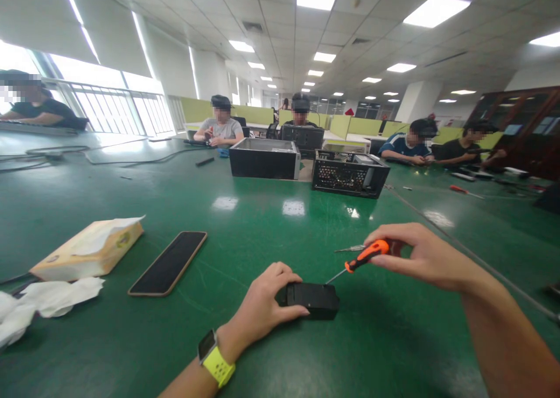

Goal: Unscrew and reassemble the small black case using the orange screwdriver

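Near centre of the table (pixel 280 223), our left hand (pixel 262 304) grips the box (pixel 317 300) flat; our right hand (pixel 422 257) pinches the screwdriver (pixel 366 256), tip at the box's far edge. Turning calls for a firmly held box.

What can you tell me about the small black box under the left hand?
The small black box is a flat rectangular block, matte and plastic-looking, lying flat on the green table. The left hand grips its left end, wrapped over the top. The metal tip of the orange-handled screwdriver, held by the right hand, points at its top rear edge; contact cannot be told. No markings show.
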A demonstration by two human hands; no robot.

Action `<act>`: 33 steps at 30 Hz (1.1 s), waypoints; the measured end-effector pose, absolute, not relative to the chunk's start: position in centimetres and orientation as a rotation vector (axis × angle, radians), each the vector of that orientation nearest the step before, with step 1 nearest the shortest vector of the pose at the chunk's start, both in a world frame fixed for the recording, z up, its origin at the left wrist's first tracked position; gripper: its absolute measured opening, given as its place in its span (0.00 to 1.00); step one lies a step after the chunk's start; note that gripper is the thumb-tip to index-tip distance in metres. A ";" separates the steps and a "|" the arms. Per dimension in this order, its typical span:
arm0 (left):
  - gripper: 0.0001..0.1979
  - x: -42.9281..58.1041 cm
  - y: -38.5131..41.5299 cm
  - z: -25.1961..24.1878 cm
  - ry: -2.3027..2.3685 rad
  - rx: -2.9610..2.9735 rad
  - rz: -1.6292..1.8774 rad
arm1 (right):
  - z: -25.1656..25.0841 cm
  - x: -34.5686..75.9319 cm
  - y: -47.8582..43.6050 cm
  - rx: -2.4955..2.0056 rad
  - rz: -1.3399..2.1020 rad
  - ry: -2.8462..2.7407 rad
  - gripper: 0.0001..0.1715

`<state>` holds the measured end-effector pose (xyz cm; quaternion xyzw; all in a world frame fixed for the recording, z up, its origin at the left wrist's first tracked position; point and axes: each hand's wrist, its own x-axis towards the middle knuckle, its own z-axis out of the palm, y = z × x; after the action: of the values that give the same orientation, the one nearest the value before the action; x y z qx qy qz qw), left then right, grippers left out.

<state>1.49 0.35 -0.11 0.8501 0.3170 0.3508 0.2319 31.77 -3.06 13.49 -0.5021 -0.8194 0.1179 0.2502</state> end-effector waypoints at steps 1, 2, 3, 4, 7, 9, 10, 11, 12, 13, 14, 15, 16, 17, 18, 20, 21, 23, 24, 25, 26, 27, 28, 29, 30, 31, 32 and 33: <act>0.21 1.5 0.4 -0.1 0.871 2.337 0.964 | 13.5 31.8 -3.1 -1.359 0.333 -2.242 0.12; 0.21 1.5 0.4 -0.2 0.871 2.338 0.965 | 13.5 31.8 -3.1 -1.371 0.306 -2.240 0.12; 0.22 1.5 0.4 -0.2 0.871 2.340 0.967 | 13.5 31.7 -3.1 -1.393 0.256 -2.222 0.15; 0.22 1.5 0.5 -0.3 0.871 2.342 0.969 | 13.4 31.6 -3.0 -1.412 0.201 -2.189 0.19; 0.22 1.5 0.5 -0.4 0.877 2.350 0.966 | 12.8 30.9 -2.8 -1.366 0.143 -2.113 0.24; 0.22 1.4 0.5 -0.4 0.879 2.356 0.955 | 12.5 30.2 -2.6 -1.308 0.179 -2.123 0.23; 0.22 1.4 0.5 -0.4 0.880 2.358 0.950 | 12.4 29.8 -2.6 -1.288 0.192 -2.140 0.23; 0.22 1.4 0.6 -0.4 0.882 2.360 0.946 | 12.3 29.5 -2.6 -1.273 0.203 -2.159 0.23; 0.22 1.4 0.5 -0.4 0.884 2.361 0.942 | 12.2 29.2 -2.6 -1.263 0.206 -2.171 0.23; 0.22 1.4 0.5 -0.4 0.885 2.362 0.939 | 12.1 29.0 -2.6 -1.259 0.205 -2.178 0.23; 0.22 1.4 0.5 -0.3 0.885 2.363 0.937 | 12.1 28.9 -2.6 -1.260 0.206 -2.182 0.23; 0.22 1.5 0.5 -0.3 0.883 2.364 0.936 | 12.1 28.9 -2.6 -1.262 0.209 -2.185 0.22; 0.22 1.4 0.5 -0.2 0.882 2.365 0.939 | 12.1 28.9 -2.6 -1.264 0.213 -2.186 0.23; 0.22 1.4 0.4 -0.2 0.881 2.364 0.940 | 12.1 29.0 -2.6 -1.263 0.214 -2.182 0.23; 0.22 1.4 0.4 -0.1 0.880 2.363 0.941 | 12.0 29.1 -2.6 -1.259 0.213 -2.174 0.23; 0.22 1.4 0.4 -0.1 0.879 2.361 0.941 | 12.0 29.3 -2.5 -1.252 0.205 -2.158 0.23; 0.22 1.4 0.3 -0.1 0.879 2.360 0.939 | 12.0 29.4 -2.5 -1.252 0.201 -2.151 0.24; 0.22 1.4 0.4 -0.1 0.876 2.361 0.934 | 12.0 29.5 -2.4 -1.254 0.203 -2.150 0.24; 0.22 1.4 0.4 -0.1 0.875 2.360 0.934 | 12.0 29.4 -2.4 -1.256 0.203 -2.157 0.24; 0.22 1.4 0.4 -0.1 0.875 2.360 0.934 | 12.0 29.4 -2.3 -1.260 0.204 -2.167 0.24; 0.22 1.4 0.4 -0.2 0.875 2.360 0.935 | 12.0 29.4 -2.3 -1.266 0.203 -2.179 0.24; 0.22 1.5 0.5 -0.2 0.874 2.360 0.937 | 12.0 29.3 -2.3 -1.275 0.204 -2.191 0.24; 0.22 1.5 0.5 -0.2 0.875 2.361 0.939 | 12.0 29.3 -2.3 -1.284 0.204 -2.202 0.24; 0.22 1.5 0.5 -0.2 0.876 2.361 0.939 | 12.1 29.2 -2.3 -1.290 0.204 -2.209 0.24; 0.22 1.4 0.5 -0.2 0.876 2.362 0.939 | 12.1 29.2 -2.3 -1.294 0.204 -2.214 0.24; 0.22 1.4 0.4 -0.2 0.877 2.363 0.939 | 12.2 29.1 -2.3 -1.295 0.202 -2.219 0.24; 0.23 1.4 0.4 -0.3 0.877 2.364 0.938 | 12.3 29.0 -2.4 -1.294 0.196 -2.221 0.24; 0.23 1.4 0.4 -0.3 0.877 2.365 0.938 | 12.4 29.0 -2.5 -1.291 0.192 -2.226 0.24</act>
<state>1.37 0.44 -0.27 0.8567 0.3176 0.3397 0.2232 28.96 -2.47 12.37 -0.4809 -0.8288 0.0716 0.2770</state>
